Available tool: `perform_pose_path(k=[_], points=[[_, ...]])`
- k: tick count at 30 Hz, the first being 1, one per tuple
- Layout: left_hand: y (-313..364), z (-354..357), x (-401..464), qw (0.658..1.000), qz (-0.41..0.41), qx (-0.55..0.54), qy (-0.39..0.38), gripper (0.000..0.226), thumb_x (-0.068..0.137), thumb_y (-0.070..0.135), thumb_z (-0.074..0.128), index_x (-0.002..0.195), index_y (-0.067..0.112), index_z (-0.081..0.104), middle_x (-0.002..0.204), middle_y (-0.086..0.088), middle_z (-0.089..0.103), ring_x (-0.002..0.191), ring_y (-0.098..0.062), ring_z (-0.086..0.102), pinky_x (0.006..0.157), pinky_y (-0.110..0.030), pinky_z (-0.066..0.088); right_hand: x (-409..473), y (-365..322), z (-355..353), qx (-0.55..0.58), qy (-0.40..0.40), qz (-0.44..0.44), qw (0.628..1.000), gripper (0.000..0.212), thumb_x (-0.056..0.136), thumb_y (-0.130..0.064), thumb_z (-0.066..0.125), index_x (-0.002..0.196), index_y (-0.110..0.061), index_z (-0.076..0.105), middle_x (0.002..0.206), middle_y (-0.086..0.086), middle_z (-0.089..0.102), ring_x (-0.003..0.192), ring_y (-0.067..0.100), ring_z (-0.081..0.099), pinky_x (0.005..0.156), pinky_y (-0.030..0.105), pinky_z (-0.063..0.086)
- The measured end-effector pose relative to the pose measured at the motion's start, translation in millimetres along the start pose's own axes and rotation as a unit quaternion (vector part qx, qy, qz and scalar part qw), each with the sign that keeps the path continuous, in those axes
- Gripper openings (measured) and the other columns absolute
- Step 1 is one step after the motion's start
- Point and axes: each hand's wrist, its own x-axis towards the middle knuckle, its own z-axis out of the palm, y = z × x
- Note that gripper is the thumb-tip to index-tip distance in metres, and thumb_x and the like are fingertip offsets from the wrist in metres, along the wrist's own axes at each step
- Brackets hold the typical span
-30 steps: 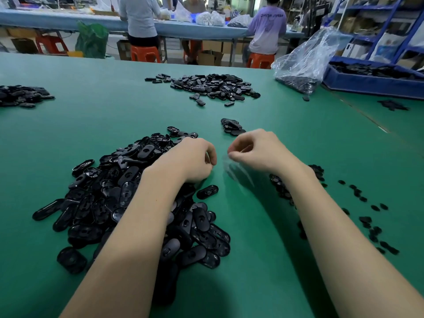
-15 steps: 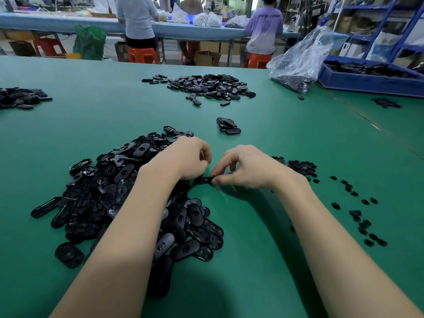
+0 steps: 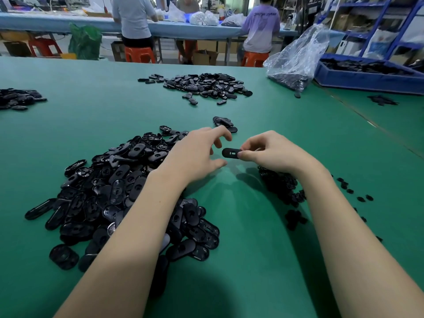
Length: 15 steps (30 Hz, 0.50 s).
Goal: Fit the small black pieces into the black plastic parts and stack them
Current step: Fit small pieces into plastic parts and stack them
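Green-topped table (image 3: pixel 252 226) in a workshop, seen from head height. Near its middle, one oval black plastic part (image 3: pixel 230 153) held just above the green surface, pinched at its right end between thumb and curled fingers of the right hand (image 3: pixel 270 152); flat face up, a small pale slot showing in it. Just left of the part, not touching it, the left hand (image 3: pixel 199 150): fingers spread and loosely bent, thumb low near the table, nothing held. Whether a small piece already sits in the held part cannot be told.

Under and left of the left forearm, a big loose heap of the same black plastic parts (image 3: pixel 110 193), reaching toward the near edge. Just beyond the hands, a small stack of parts (image 3: pixel 223 123) lying apart from the heap. Under and right of the right wrist, a scatter of small black pieces (image 3: pixel 284 187), thinning out toward the right edge.

Farther back, another pile of parts (image 3: pixel 202 86) near the far edge, and a third pile (image 3: pixel 18 98) at the left edge. At the far right corner, a clear plastic bag (image 3: pixel 296 58) with dark contents, beside a blue bin (image 3: pixel 367 79) holding more black parts. Behind the table, a long blue bench (image 3: pixel 57 22), orange stools (image 3: pixel 138 53), people with backs turned.
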Motion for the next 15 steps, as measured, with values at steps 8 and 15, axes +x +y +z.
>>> perform_pose_path(k=[8, 15], points=[[1.1, 5.0, -0.1, 0.998, -0.020, 0.058, 0.032, 0.013, 0.084, 0.041, 0.069, 0.096, 0.039, 0.063, 0.093, 0.019, 0.064, 0.082, -0.006, 0.055, 0.072, -0.030, 0.045, -5.9, 3.5, -16.0, -0.089, 0.012, 0.038, 0.995, 0.006, 0.088, -0.036, 0.071, 0.084, -0.037, 0.077, 0.085, -0.019, 0.072, 0.085, 0.002, 0.064, 0.071, 0.021, 0.048], [-1.7, 7.7, 0.0, 0.997, -0.042, 0.059, 0.012, 0.013, 0.083, 0.041, 0.068, 0.095, 0.039, 0.065, 0.091, 0.021, 0.065, 0.081, -0.006, 0.055, 0.077, -0.032, 0.051, -10.6, 11.9, -23.3, -0.186, -0.007, 0.119, 0.975, 0.008, 0.069, -0.044, 0.080, 0.076, -0.042, 0.076, 0.093, -0.013, 0.075, 0.095, 0.016, 0.069, 0.089, 0.035, 0.058]])
